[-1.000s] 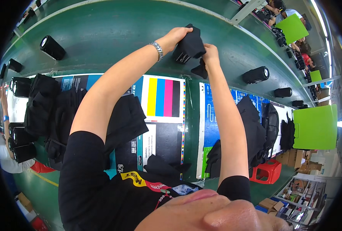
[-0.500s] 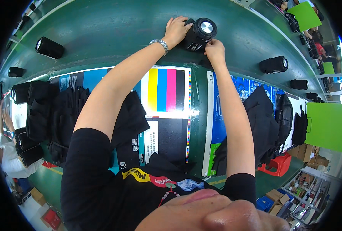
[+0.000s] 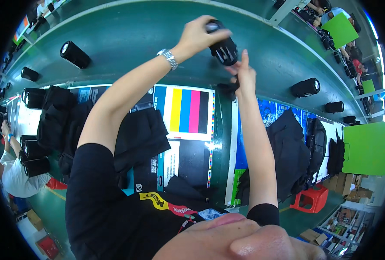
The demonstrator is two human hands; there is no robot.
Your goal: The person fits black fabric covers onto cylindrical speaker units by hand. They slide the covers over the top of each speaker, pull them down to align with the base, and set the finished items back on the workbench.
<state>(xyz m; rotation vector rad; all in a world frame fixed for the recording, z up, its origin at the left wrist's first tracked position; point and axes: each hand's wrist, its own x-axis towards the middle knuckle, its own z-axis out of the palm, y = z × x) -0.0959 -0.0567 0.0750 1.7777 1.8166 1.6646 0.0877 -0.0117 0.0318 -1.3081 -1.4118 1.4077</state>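
Observation:
Over the green bench, my left hand [image 3: 196,37] grips a black cylindrical speaker [image 3: 225,53] from its upper left side, thumb across it. The speaker is tilted, its silver round end at the upper left and partly covered by my hand. My right hand [image 3: 246,77] is by the speaker's lower end, one finger pointing up and the others curled. Against those curled fingers shows a dark, soft-looking black piece [image 3: 228,89] at the bench edge. Whether the fingers hold it is unclear, as the hand is partly smeared by motion.
Black speakers [image 3: 74,55] stand or lie on the bench to the left, and others [image 3: 306,87] to the right. Stacks of black fabric [image 3: 142,132] lie on printed sheets nearer me. A red stool [image 3: 310,199] is at the lower right; a co-worker [image 3: 21,173] is at left.
My left hand has moved from beside the speaker onto its upper end. The speaker has turned, and its silver end now points up and left. My right hand has turned, one finger now raised.

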